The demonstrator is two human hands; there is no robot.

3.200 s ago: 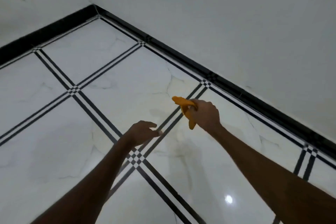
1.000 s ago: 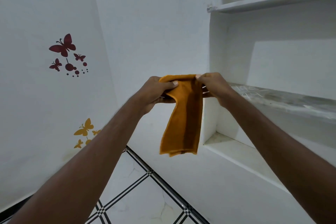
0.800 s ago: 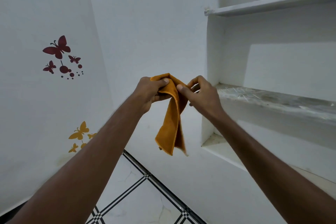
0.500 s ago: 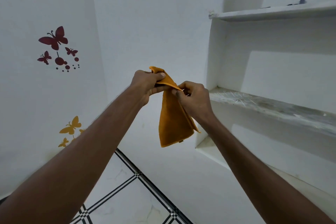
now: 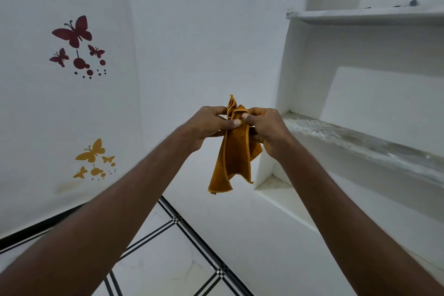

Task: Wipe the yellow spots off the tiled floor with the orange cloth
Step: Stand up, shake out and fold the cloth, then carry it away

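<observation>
Step in hand, by judgement: gathering orange cloth [image 5: 234, 149] into pad before wiping. To do well: fold edges inward, keep flat face outward, leave no loose tail to drag.

Landmark: cloth.
- Left of cloth: left hand [image 5: 209, 125], thumb and fingers pinched on its bunched top.
- Cloth held up in mid-air, hanging free below both hands, well above tiled floor [image 5: 153, 269].
- Right of cloth: right hand [image 5: 266, 127], closed on same top, touching it.
- Yellow spots: none visible on floor patch in view.

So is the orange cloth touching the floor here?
No, the orange cloth hangs in the air, pinched by the left hand and right hand.
</observation>
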